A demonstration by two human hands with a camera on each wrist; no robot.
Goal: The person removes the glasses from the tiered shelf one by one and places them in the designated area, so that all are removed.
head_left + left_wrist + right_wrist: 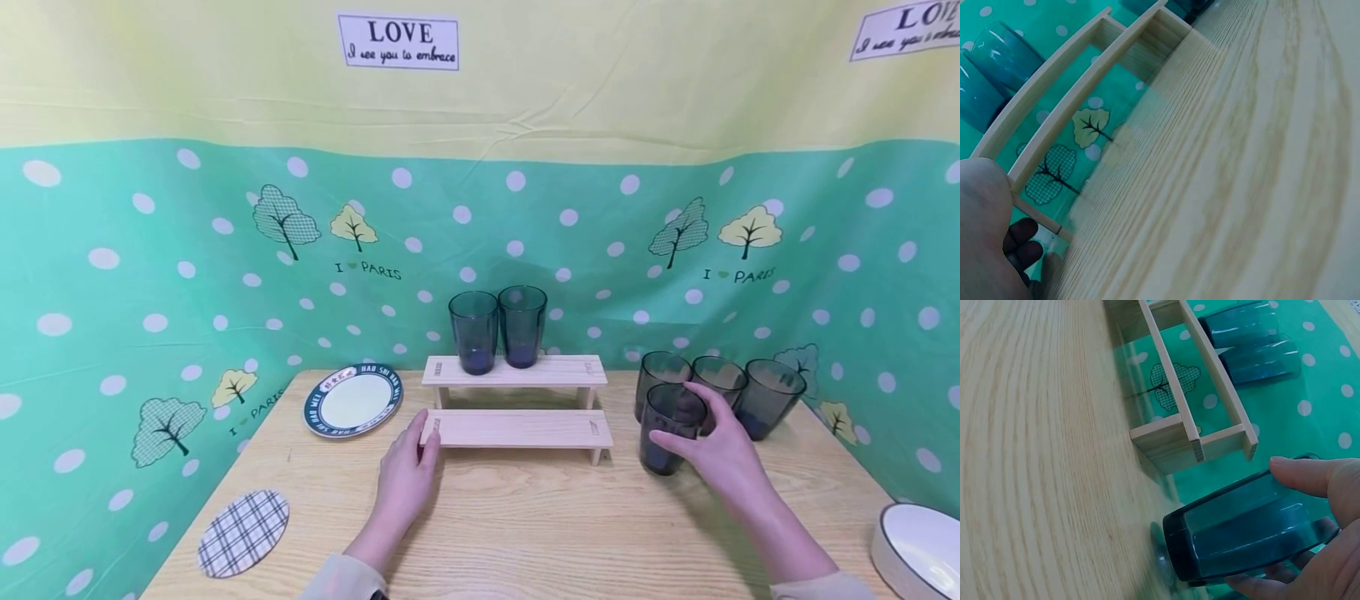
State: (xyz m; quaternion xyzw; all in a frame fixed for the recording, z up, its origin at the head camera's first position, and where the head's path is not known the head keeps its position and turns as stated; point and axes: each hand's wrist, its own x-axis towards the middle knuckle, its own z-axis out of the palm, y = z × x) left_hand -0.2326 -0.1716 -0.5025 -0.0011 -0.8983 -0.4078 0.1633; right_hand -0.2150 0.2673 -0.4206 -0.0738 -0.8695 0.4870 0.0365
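My right hand (723, 454) grips a dark tinted glass (662, 460) near its rim, thumb on one side and fingers round the other. The glass is upright, close over the table, right of a two-tier wooden stand (517, 428). In the right wrist view, the held glass (1241, 528) shows its thick base toward the tabletop. At the left end of the stand's lower tier, my left hand (405, 475) holds the board, thumb in front and fingers behind. Two matching glasses, one left (474, 335) and one right (522, 325), stand side by side on the upper tier.
Three more dark glasses (771, 402) stand behind the right hand. A blue-rimmed plate (352, 402) lies left of the stand, and a checked round mat (243, 533) sits nearer the left edge. A white bowl (918, 550) is at the right edge. Polka-dot cloth (480, 242) hangs behind.
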